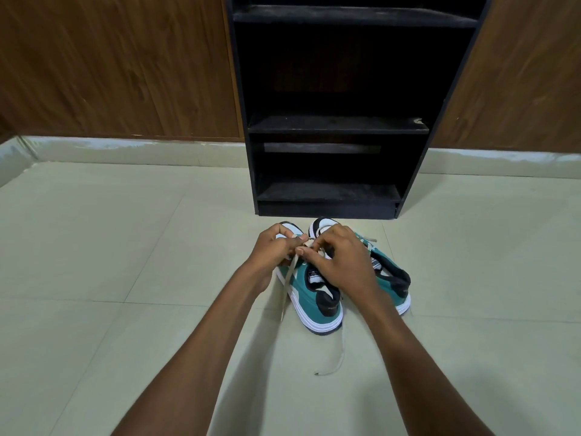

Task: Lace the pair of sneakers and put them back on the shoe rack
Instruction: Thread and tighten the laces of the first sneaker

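I see both hands working over the left sneaker point(314, 297), which sits on the tiled floor point(94, 247) just in front of the black shoe rack point(333, 127), its toe pointing toward the rack's bottom edge. My left hand point(273, 247) has its fingers curled, pinching the cream lace point(290, 272) near the toe end of the shoe; one strand runs from that pinch down along the shoe's outer side onto the floor. My right hand point(342, 256) is curled too, thumb and forefinger pinching the same lace right where it meets the left hand, so the fingertips of both hands nearly touch. The right sneaker point(393, 278) lies just beside the first, touching it or nearly so, partly hidden by my right hand. Another loose lace end point(333, 363) trails over the floor behind the left sneaker's heel. Brown wooden panels point(110, 64) flank the rack on both sides.
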A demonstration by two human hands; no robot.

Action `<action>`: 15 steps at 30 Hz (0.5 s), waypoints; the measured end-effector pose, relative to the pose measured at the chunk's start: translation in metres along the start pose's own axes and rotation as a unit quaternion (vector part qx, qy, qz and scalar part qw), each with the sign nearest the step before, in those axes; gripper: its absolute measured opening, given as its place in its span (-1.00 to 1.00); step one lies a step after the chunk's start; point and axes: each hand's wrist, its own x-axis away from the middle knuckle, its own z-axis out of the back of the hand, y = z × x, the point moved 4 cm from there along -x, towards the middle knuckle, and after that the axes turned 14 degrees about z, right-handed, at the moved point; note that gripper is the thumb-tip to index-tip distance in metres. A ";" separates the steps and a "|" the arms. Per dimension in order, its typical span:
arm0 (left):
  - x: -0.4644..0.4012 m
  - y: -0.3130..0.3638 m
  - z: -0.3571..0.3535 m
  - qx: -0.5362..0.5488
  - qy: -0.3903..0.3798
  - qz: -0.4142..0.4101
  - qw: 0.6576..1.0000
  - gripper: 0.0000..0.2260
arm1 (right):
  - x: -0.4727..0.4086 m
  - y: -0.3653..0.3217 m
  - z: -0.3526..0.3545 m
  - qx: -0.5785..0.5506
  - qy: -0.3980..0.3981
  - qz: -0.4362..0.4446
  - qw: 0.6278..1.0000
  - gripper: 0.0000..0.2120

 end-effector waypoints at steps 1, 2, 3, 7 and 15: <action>0.001 -0.001 0.000 0.009 -0.005 0.000 1.000 -0.80 | -0.001 0.000 -0.001 0.010 -0.009 0.013 1.000 -0.69; 0.001 -0.002 0.001 0.019 -0.007 0.001 1.000 -0.82 | -0.001 0.001 -0.002 0.008 -0.011 0.019 1.000 -0.70; 0.002 -0.002 0.002 0.030 -0.007 0.002 1.000 -0.83 | -0.001 0.002 -0.002 -0.010 -0.005 0.011 1.000 -0.69; 0.001 -0.010 0.011 0.100 0.004 0.034 0.994 -0.80 | -0.004 0.009 0.016 -0.152 0.079 -0.105 0.980 -0.73; 0.006 -0.009 0.001 0.099 -0.010 0.071 0.993 -0.86 | 0.002 -0.002 0.003 -0.087 -0.079 0.019 0.993 -0.53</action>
